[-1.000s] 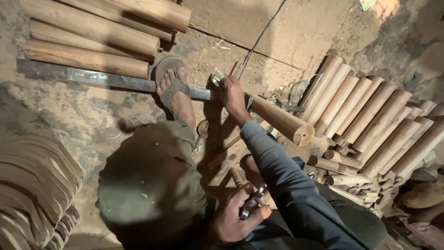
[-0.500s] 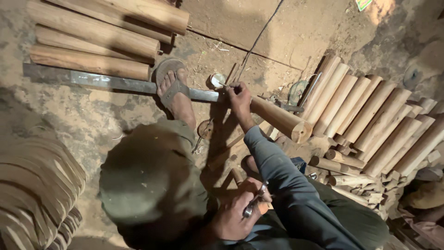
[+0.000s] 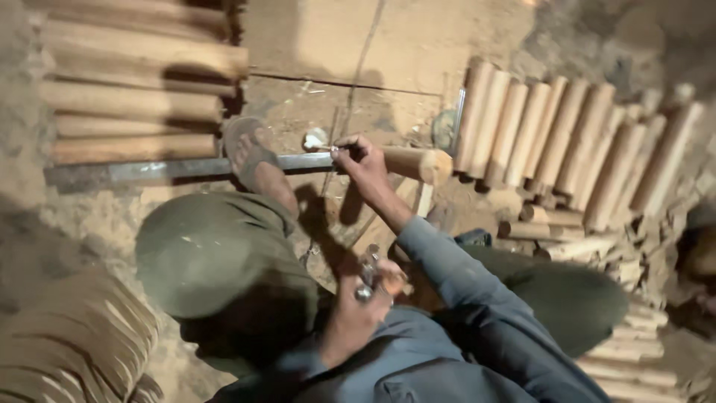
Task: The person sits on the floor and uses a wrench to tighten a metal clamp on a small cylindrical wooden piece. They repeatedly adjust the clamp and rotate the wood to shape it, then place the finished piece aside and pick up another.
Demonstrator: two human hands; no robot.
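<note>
At frame centre, a short wooden log (image 3: 406, 162) is gripped by the right hand (image 3: 359, 160) against a long metal bar (image 3: 171, 170). Lower centre, a small metal tool (image 3: 366, 277) is clasped in the left hand (image 3: 358, 310).

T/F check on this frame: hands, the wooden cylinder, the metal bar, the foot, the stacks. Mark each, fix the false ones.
1. The right hand rests on the wooden cylinder near where it meets the metal bar. True.
2. The left hand is empty. False: its grip is closed on a small metal tool.
3. A sandalled foot lies across the metal bar. True.
4. The wooden cylinder stands upright on the ground. False: it lies roughly horizontal.
5. Wooden rods lie side by side to the right of the cylinder. True.
6. No wood lies beyond the bar at upper left. False: several logs are stacked there.
</note>
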